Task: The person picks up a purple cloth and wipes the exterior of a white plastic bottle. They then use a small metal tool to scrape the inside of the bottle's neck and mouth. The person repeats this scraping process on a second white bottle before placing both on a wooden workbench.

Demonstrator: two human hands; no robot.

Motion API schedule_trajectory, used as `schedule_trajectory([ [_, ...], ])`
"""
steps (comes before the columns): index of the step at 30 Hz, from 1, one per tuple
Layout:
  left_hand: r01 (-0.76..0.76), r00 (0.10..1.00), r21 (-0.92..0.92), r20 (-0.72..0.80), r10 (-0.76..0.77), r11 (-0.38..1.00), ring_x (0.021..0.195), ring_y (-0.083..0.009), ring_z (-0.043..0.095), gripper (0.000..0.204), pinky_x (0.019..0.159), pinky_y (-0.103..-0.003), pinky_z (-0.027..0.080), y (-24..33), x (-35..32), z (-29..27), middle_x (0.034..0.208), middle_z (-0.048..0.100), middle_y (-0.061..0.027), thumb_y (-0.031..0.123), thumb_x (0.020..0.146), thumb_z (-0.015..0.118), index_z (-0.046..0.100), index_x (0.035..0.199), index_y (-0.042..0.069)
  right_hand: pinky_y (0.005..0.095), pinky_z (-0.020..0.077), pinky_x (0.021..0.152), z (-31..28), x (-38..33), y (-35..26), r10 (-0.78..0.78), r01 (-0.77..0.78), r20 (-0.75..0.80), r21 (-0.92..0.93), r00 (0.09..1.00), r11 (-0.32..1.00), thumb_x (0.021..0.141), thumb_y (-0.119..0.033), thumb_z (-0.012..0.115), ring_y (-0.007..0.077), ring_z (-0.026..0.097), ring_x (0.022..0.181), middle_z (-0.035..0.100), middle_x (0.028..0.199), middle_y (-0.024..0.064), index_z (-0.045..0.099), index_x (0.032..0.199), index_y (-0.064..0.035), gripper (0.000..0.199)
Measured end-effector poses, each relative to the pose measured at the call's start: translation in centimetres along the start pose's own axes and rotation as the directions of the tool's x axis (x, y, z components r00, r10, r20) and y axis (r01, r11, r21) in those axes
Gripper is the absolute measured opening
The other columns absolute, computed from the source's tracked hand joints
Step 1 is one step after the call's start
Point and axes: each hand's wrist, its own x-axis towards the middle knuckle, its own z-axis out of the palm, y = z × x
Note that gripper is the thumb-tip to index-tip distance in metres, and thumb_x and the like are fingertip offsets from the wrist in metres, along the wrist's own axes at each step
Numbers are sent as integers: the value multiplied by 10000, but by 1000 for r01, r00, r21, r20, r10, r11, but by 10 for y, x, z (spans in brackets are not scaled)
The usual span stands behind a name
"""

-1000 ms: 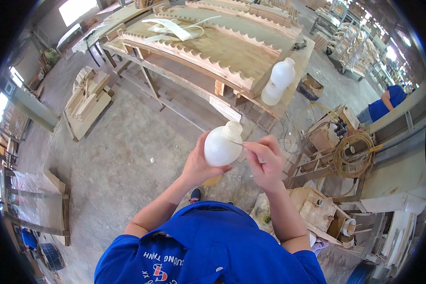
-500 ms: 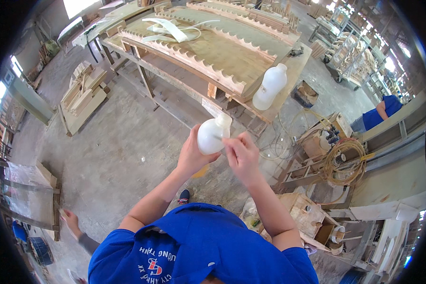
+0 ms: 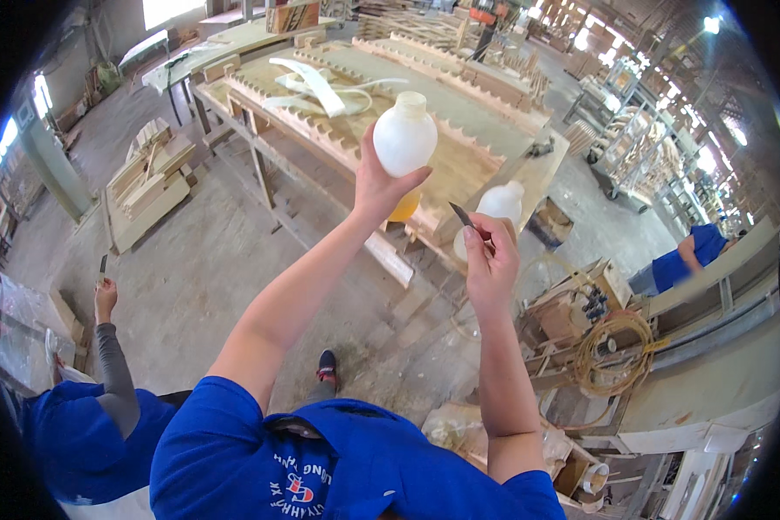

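My left hand is wrapped round a white plastic bottle with a short neck, held up in front of the workbench. Below my palm shows an orange-yellow lower end, which seems to belong to this bottle. To its right, my right hand pinches a small dark pointed blade, apart from the bottle and tip pointing up-left. A second white bottle stands on the bench's near right corner, partly covered by my right hand.
The wooden bench carries scalloped wood strips and white curled strips. Stacked wood pieces lie on the floor at left. A co-worker at lower left holds up a thin blade. A coiled hose hangs at right.
My left hand has lifted the bottle up and away from me. My right hand has come off the bottle, showing the blade. A co-worker has come further into view at lower left.
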Motion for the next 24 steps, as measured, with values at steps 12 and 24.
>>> schedule_trajectory([
  [12, -95, 992, -151, 65, 106, 984, 1089, -359, 541, 936, 899, -434, 455, -131, 120, 80, 1182, 539, -211, 253, 588, 824, 321, 1347, 35, 277, 465, 653, 107, 163, 97, -148, 127, -53, -292, 988, 948, 842, -10, 598, 158, 572, 715, 572, 792, 72, 653, 978, -48, 152],
  [24, 54, 952, -39, 303, -39, 998, 1054, -351, 551, 841, 872, -458, 432, -180, 111, 76, 1132, 573, -168, 297, 614, 806, 370, 1288, 46, 301, 468, 612, 143, 178, 142, -256, 260, 97, -618, 962, 742, 828, -38, 636, 164, 564, 672, 527, 768, 53, 675, 947, -76, 131],
])
